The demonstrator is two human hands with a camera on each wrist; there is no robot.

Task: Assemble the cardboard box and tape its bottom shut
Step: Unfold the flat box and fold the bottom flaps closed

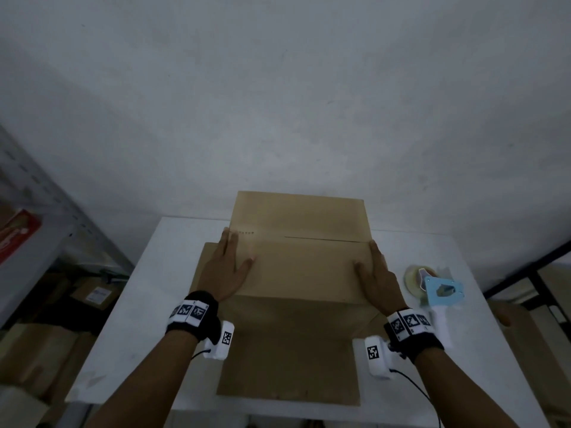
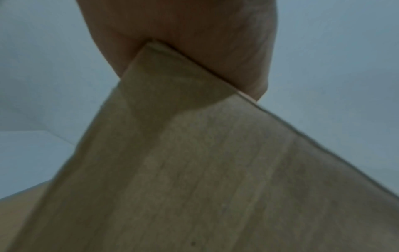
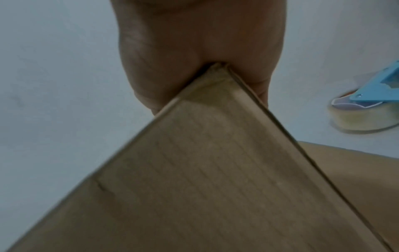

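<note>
Head view: a cardboard box [image 1: 301,267] stands on a white table [image 1: 129,304] with its two long top flaps folded down so that their edges meet along a seam [image 1: 323,239] running between the two hands. The left hand [image 1: 223,271] lies flat on the near flap at the box's left end, fingers straight and close together, fingertips [image 1: 231,234] reaching the seam line and the thumb spread inward across the flap. The right hand [image 1: 378,278] mirrors it at the right end, fingers straight along the box edge, thumb spread inward; neither hand curls round anything. Nearer than the palms, the front wall of the box drops away in shadow, and a loose flap [image 1: 289,366] spreads flat on the table below the wrists. Just outside the right hand's little-finger side, apart from the box, a tape dispenser [image 1: 440,293] with a light blue frame and white handle lies on the table, its clear tape roll [image 1: 414,274] at the far end. Left wrist view: the palm [image 2: 194,42] bears on a flap corner [image 2: 164,71]; fingers are out of frame. Right wrist view: the palm [image 3: 194,51] presses on a cardboard corner [image 3: 218,80], with the dispenser [image 3: 367,109] to the side. A wall [image 1: 278,88] rises beyond the fingertips; shelving [image 1: 46,211] stands well left of the left hand.
</note>
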